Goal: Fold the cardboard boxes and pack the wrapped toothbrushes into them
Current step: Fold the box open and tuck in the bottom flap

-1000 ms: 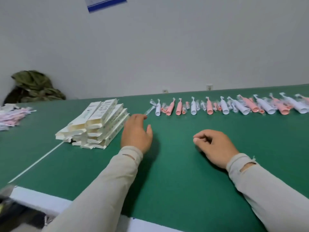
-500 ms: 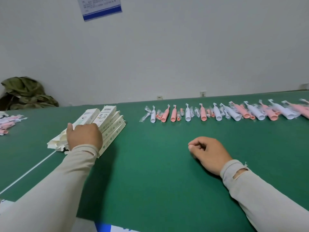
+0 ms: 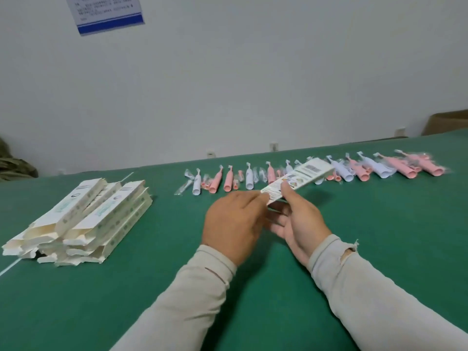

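A green table [image 3: 253, 300] runs up to a plain white wall, where a blue-edged notice [image 3: 109, 13] hangs at the upper left. A flat cardboard box [image 3: 298, 179] is held above the table's middle, its far end lying over the row of wrapped toothbrushes [image 3: 354, 171] in this view — pink and white ones laid side by side across the far part of the table. Both hands are on the box's near end: the right hand [image 3: 301, 224] has its thumb pressed on the printed face with its fingers underneath, and the left hand [image 3: 235, 224] pinches the near corner, back of the hand toward the camera. Both arms wear pale long sleeves. To the left, well apart from the hands, lies a stack of flat boxes [image 3: 83, 221], open flaps toward the near edge. A brown carton [image 3: 448, 122] sits at the far right edge.
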